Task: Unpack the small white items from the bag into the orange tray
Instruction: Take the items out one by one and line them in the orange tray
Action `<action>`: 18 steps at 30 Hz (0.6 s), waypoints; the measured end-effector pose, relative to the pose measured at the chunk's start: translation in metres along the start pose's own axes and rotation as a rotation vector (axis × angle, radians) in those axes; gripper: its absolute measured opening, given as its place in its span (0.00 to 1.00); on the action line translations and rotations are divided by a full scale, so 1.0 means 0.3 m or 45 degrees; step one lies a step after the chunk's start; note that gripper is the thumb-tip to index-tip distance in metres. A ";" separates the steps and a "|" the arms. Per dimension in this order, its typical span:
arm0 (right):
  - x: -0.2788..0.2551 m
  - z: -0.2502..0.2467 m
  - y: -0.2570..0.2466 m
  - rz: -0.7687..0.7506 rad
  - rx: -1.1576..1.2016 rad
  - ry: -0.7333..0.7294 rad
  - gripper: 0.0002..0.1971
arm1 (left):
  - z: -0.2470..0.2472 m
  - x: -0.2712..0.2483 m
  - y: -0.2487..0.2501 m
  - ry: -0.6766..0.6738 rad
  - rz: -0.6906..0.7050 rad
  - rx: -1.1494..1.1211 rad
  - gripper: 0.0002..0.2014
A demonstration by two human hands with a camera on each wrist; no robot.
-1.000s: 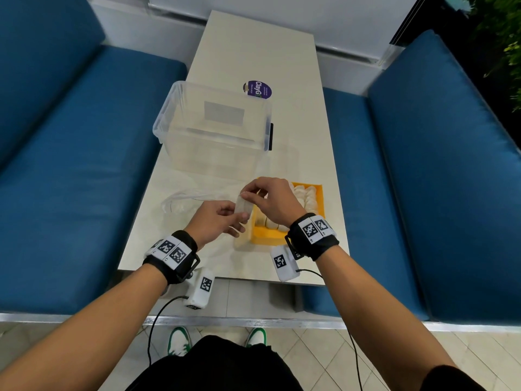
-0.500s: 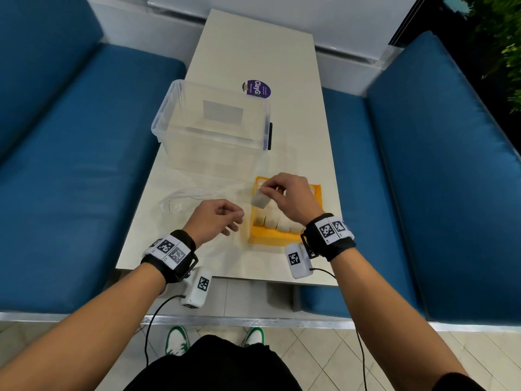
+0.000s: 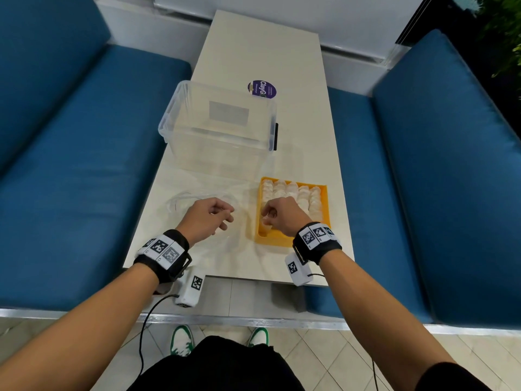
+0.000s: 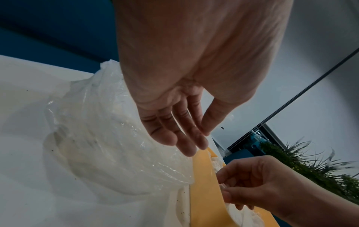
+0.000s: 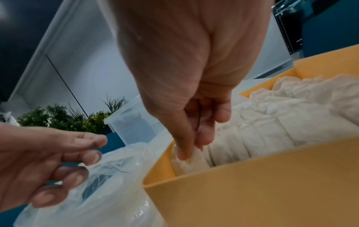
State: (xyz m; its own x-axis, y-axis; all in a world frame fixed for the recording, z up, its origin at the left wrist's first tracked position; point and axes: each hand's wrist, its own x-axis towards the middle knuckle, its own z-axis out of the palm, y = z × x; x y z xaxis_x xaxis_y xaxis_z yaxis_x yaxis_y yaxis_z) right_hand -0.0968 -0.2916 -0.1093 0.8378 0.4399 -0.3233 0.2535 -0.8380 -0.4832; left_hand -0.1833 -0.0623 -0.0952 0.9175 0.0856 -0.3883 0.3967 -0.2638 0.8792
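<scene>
The orange tray [image 3: 293, 240] stands at the table's near right, filled with rows of small white items [image 3: 293, 191]. My right hand [image 3: 266, 218] is inside its near-left corner and pinches one white item [image 5: 188, 162] between thumb and fingers, set on edge against the row. The clear plastic bag [image 3: 183, 201] lies crumpled just left of the tray [image 5: 252, 184]. My left hand [image 3: 225, 218] hovers over the bag [image 4: 108, 145], and thumb and forefinger seem to pinch its thin rim. What is inside the bag does not show.
A large clear storage box [image 3: 220, 128] stands behind the bag and tray. A round purple label [image 3: 262, 89] lies beyond it. Blue benches [image 3: 84, 165] flank the narrow table, whose near edge [image 3: 239, 277] runs just behind my wrists.
My right hand carried a white item from the bag rightwards and down into the tray's near-left corner. My left hand stayed at the bag and sank a little.
</scene>
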 end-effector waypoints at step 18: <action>0.016 0.012 0.022 -0.007 -0.010 0.276 0.07 | -0.018 -0.005 0.000 0.004 -0.016 0.004 0.07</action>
State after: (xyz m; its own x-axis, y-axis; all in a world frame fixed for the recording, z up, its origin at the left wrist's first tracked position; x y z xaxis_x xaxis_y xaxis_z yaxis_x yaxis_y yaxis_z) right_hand -0.0929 -0.2939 -0.1168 0.9205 0.3656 -0.1376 0.2617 -0.8387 -0.4776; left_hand -0.1847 -0.0572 -0.0932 0.9125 0.0918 -0.3986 0.4082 -0.2656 0.8734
